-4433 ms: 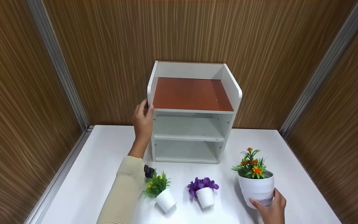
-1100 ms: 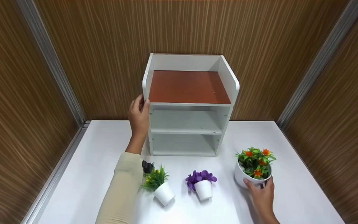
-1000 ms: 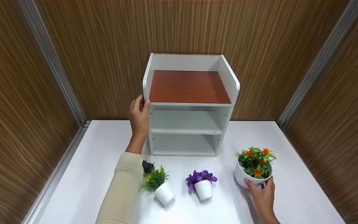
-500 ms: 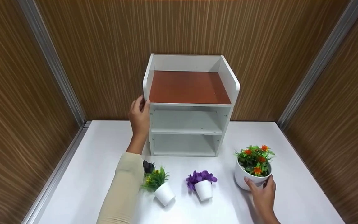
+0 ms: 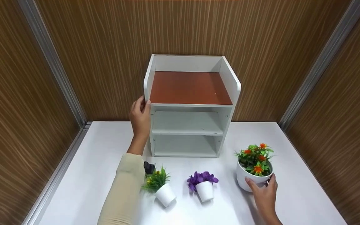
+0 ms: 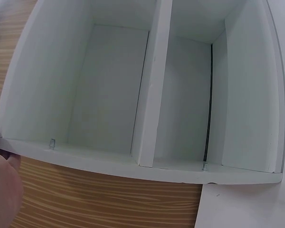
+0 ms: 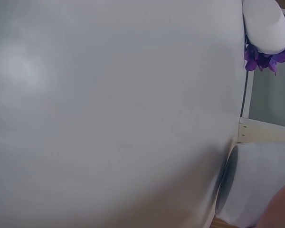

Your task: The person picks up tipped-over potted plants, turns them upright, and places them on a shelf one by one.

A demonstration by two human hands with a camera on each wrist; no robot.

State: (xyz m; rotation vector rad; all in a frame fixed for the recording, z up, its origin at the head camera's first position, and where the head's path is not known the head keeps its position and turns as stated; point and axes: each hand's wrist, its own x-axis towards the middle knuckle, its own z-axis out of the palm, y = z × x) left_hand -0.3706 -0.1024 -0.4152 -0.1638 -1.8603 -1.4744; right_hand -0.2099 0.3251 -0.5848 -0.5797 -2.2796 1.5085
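Note:
My left hand (image 5: 140, 117) grips the left side panel of a white shelf unit (image 5: 187, 134), thumb on the front edge and fingers round the outer side. The unit has a reddish-brown top and two open compartments below. At the right, my right hand (image 5: 265, 193) holds a white flower pot (image 5: 251, 181) with orange flowers and green leaves, thumb on its near face and fingers at its right side. Seen from the right wrist, the base of that pot (image 7: 256, 183) is close over the white table. The pot's far side is hidden.
Two small white pots lie tipped on the table (image 5: 105, 140): one with yellow flowers and grass (image 5: 165, 195), one with purple flowers (image 5: 204, 191). A black object (image 5: 149, 168) shows beside the left sleeve. Wood-grain walls (image 5: 186, 28) enclose the back and sides.
Since the earliest frame the orange-flower pot moved up and slightly left in the head view, its opening now facing the camera more. Lately its flowers shifted slightly up and left. The left hand kept its grip.

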